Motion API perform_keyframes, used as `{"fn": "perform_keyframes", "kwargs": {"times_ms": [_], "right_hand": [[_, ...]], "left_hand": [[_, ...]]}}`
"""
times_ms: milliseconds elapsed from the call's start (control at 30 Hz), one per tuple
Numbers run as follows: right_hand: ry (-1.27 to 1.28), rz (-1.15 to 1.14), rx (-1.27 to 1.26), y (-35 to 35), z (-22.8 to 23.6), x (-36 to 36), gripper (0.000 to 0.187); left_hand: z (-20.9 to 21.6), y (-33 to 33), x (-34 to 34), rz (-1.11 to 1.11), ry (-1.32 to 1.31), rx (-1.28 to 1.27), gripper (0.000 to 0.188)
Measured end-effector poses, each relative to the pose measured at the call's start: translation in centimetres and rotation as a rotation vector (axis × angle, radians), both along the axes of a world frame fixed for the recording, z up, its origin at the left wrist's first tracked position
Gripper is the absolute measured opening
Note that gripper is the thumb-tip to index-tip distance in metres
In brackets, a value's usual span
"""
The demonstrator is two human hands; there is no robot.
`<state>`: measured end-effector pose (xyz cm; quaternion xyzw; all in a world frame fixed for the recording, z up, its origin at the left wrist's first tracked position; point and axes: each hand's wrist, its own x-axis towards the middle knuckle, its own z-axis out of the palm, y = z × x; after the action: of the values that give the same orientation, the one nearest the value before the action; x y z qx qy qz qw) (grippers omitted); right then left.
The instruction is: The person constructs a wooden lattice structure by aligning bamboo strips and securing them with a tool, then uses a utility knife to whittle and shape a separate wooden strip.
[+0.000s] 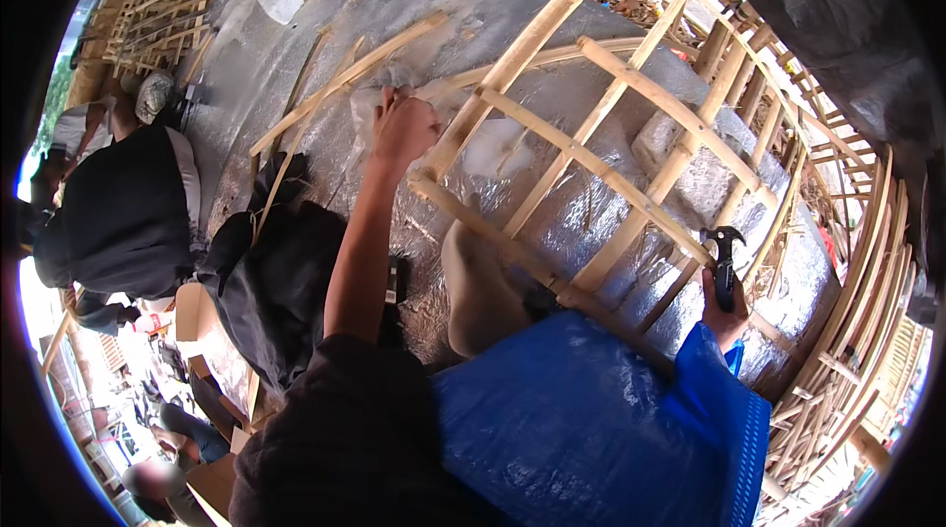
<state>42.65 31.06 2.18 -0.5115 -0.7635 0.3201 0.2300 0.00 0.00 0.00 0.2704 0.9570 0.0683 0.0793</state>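
Observation:
My right hand (724, 312) is wrapped round the dark handle of a small claw hammer (727, 243), its head pointing up at the right edge of a bamboo lattice frame (567, 145). The frame of split bamboo strips lies tilted across my lap and the floor. My left hand (402, 130) is curled closed just left of the frame's upper left pole, above the silvery sheet (434, 222). Whatever its fingers hold, if anything, is hidden. Below the frame shows a foot in a beige sock (475, 296). Blue plastic sheeting (581, 409) covers my lap.
Loose bamboo strips (345, 84) lie on the sheet beyond my left hand. Black cloth (281, 300) is bunched at left, near a person in black (128, 212). Stacked bamboo strips (847, 330) curve along the right. Another person and cardboard (212, 483) are at lower left.

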Motion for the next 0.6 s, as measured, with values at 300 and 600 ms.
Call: {"fn": "perform_keyframes", "kwargs": {"times_ms": [300,600], "right_hand": [[-0.010,-0.002,0.055,-0.3,-0.1,0.0,0.031],[0.013,-0.044,0.102,-0.3,-0.4,0.2,0.037]], "left_hand": [[6.8,12.3,-0.2,-0.608,0.252,0.528,0.011],[4.6,18.4,-0.2,-0.915,0.525,0.058,0.007]]}}
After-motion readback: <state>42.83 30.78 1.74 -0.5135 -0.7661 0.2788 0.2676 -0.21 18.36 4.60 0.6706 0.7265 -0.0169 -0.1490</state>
